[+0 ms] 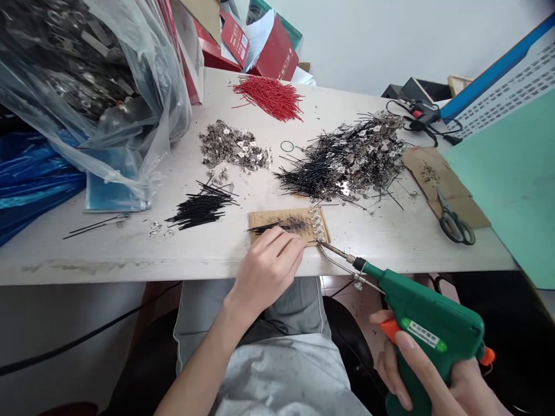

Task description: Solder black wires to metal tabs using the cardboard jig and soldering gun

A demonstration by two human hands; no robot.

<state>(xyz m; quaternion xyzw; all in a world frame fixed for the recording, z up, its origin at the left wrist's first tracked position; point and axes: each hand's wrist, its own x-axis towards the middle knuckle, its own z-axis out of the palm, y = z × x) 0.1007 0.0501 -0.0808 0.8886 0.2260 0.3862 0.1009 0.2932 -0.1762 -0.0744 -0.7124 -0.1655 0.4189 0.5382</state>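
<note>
My left hand [271, 263] rests over a small wooden board [284, 219] near the table's front edge. Its fingers are pinched together on a thin black wire, its end by a row of metal tabs [317, 222] along the board's right side. Several black wires [264, 227] lie on the board just behind the hand. In my right hand [422, 367] is a green soldering gun [433, 312], gripped by its handle, with the forefinger at the orange trigger [389, 330]. The gun's hot tip and its thin solder feed tube [336, 263] reach the tabs beside my left fingertips.
Black wires [202, 205], metal tabs [234, 147], red wires [271, 97] and wired tabs [347, 156] lie in piles. Scissors [454, 222] rest on cardboard [437, 179] at right. A plastic bag [160, 110] of metal parts stands left.
</note>
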